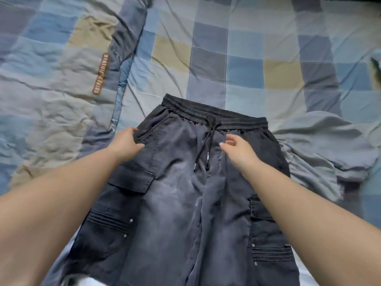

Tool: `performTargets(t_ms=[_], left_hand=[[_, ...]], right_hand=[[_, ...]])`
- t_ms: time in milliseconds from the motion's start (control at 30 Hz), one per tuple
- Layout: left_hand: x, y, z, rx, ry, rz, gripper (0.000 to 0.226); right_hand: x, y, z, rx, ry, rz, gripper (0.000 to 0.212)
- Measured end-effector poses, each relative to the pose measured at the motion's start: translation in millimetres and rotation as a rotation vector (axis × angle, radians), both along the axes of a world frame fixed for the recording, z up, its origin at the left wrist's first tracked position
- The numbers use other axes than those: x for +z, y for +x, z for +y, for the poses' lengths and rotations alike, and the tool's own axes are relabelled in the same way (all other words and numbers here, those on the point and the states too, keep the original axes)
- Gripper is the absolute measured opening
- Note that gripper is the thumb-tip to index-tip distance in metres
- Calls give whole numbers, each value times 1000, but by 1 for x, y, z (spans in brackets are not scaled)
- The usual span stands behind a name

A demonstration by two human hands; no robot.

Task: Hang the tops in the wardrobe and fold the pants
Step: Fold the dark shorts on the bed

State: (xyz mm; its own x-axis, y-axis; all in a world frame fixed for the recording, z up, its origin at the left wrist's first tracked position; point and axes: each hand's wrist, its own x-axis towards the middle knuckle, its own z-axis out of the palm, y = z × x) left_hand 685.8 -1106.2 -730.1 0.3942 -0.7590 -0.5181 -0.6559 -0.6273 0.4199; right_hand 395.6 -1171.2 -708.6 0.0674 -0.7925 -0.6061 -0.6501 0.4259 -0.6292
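The dark grey cargo pants lie spread flat and front-up on the bed, waistband away from the person, both legs running back under the forearms. Nothing about them is folded yet, so this pair looks to be at the smoothing or first-fold stage.

The left hand sits at the pants' side edge by the slant pocket, fingers curled and seemingly pinching the fabric there. The right hand hovers over the front panel just beside the drawstring, fingers loosely bent and holding nothing; whether the fingertips touch the cloth I cannot tell.

Beyond the left hand lies a folded checked quilt with an orange label. Out past the right hand sits a rumpled pale grey-blue cloth. No wardrobe or hanger shows here, so how the tops stand cannot be judged.
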Motion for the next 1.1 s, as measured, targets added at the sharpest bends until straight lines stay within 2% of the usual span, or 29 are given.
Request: performTargets(t_ms=[100,267,433,533,667,767,933,1033,1100], left_hand=[[-17,25,58,64,68,13,58],[-40,37,151,48,170,155,76],[-53,40,195,-131,110,162,77],[-54,41,211,-277,100,185,69],[-50,43,225,-316,35,122,56],[-45,37,240,-317,58,147,53],[-24,5,247,-319,-11,216,57],[-5,-13,244,-276,-85,306,59],[12,-34,236,-275,-126,393,60]], right_hand=[[-15,52,35,238,26,19,47],[-33,135,74,579,42,90,57],[-54,199,105,771,-31,171,66],[-69,230,115,892,-105,312,71],[-85,257,115,891,-195,540,75],[-95,272,121,834,-190,652,76],[-87,268,120,704,-146,594,63],[-76,257,110,650,-195,564,39],[-64,235,101,559,-222,552,31]])
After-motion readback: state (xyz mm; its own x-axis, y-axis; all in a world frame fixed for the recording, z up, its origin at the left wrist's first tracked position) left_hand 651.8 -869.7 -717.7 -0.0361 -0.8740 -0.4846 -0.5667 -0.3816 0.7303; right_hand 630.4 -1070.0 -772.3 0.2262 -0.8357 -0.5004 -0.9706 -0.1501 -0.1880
